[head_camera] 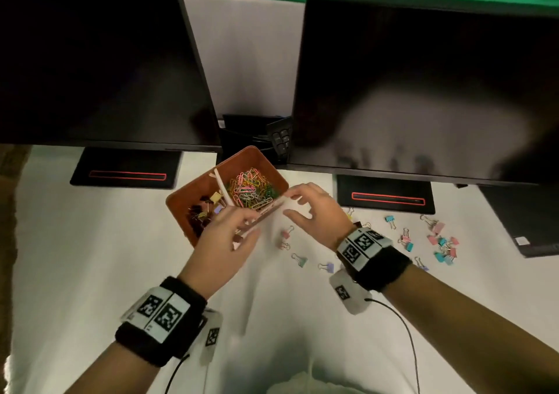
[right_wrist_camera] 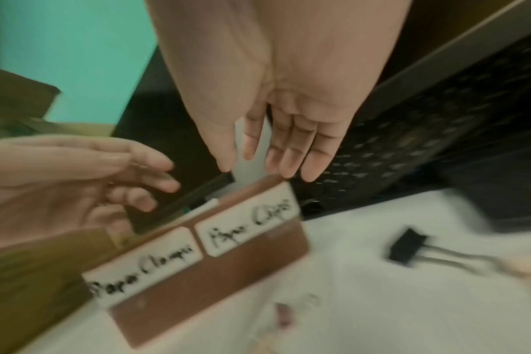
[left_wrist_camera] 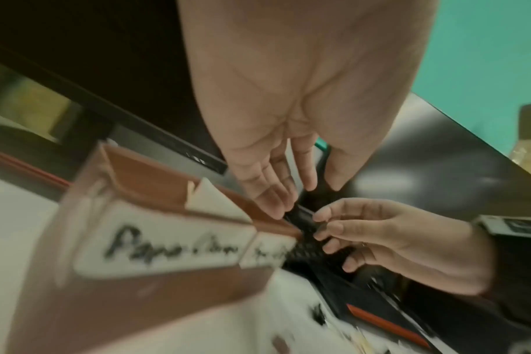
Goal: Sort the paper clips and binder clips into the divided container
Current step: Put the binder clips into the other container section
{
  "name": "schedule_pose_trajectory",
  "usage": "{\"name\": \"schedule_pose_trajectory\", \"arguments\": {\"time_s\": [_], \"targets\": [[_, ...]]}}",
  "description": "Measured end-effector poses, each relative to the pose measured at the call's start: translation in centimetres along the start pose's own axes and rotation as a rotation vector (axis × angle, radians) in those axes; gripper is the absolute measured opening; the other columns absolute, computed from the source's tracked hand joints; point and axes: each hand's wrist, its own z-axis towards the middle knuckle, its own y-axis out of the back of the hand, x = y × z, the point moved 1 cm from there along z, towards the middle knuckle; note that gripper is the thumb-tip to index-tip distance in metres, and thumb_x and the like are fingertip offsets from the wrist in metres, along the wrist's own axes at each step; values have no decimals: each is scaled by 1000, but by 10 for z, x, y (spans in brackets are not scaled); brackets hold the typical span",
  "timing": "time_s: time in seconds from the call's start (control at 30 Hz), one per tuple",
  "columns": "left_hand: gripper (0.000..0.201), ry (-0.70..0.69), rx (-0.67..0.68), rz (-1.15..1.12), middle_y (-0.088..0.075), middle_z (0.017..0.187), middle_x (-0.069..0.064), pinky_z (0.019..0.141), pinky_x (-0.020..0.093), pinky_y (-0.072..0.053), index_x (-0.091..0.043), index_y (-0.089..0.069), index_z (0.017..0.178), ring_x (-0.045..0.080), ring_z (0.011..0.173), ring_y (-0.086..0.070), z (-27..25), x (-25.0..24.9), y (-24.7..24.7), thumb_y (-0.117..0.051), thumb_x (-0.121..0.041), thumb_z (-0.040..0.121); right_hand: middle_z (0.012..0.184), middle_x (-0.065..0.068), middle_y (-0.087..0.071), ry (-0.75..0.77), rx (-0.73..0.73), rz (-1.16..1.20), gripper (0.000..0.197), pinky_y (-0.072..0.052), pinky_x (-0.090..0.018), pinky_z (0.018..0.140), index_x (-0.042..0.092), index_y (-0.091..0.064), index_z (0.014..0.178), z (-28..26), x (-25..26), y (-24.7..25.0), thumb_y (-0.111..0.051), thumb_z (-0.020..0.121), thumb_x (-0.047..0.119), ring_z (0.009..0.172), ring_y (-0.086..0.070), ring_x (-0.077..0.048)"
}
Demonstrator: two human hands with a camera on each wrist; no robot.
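While both hover, left hand [head_camera: 222,244] relaxed, right hand [head_camera: 314,210] spread, container [head_camera: 193,191] near.

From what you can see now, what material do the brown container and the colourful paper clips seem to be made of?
Brown container: probably matte plastic, maybe leatherette; smooth thin walls, rounded corners, no shine.
Paper clips: likely wire with a coloured coating; thin bent loops in pink, green and yellow. Blur leaves both uncertain.

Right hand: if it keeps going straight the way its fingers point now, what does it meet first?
Probably the near rim of the brown divided container. The right hand is open, its fingertips just above that labelled wall, with the paper clips beyond. Blur leaves contact unclear.
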Motion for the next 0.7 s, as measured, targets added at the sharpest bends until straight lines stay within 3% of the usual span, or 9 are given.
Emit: {"name": "schedule_pose_trajectory", "arguments": {"time_s": [0.13, 0.23, 0.3, 0.43, 0.53, 0.7], "targets": [[41, -53, 226, 167, -35, 136, -7, 105, 36, -39, -32, -49, 122, 8, 124, -37, 4, 6, -58, -63, -30, 84, 131, -2, -50, -147, 84, -232, 48, -36, -34, 105, 24, -47, 129, -10, -49, 20, -66, 85, 30, 120, -45, -20], [64, 8, 371, 395, 0, 154, -7, 113, 44, -27, -41, -30, 134, 23, 141, -10, 14, 16, -93, -64, -29, 82, 142, -3, -40, -198, 203, -297, 56, -33, -36, 110, 26, -41, 135, -4, -65, 20, -65, 85, 27, 130, -40, -24], [72, 28, 433, 512, 11, 155, -8, 111, 47, -29, -40, -22, 139, 26, 143, -6, 22, 25, -107, -64, -23, 83, 149, -6, -33, -206, 279, -335, 58, -30, -38, 112, 26, -39, 138, 1, -71, 15, -64, 86, 22, 135, -34, -28], [67, -15, 496, 638, 1, 157, -9, 110, 44, -30, -33, -22, 142, 24, 141, -13, 31, 45, -116, -55, -15, 88, 153, -7, -27, -222, 376, -408, 55, -30, -39, 112, 23, -43, 138, 4, -81, 3, -57, 86, 11, 135, -30, -33], [55, -48, 449, 604, -13, 156, -9, 110, 42, -31, -25, -36, 139, 22, 140, -17, 30, 55, -114, -47, -6, 89, 147, -7, -33, -210, 330, -408, 47, -32, -37, 109, 19, -50, 133, 0, -87, -3, -54, 88, 6, 129, -34, -31], [42, -34, 317, 482, -42, 145, -1, 106, 37, -38, -16, -59, 121, 30, 126, -42, 26, 67, -115, -49, 3, 86, 123, -9, -49, -201, 266, -338, 26, -44, -34, 98, 15, -63, 115, -4, -89, -3, -53, 91, 7, 112, -50, -28]]}}
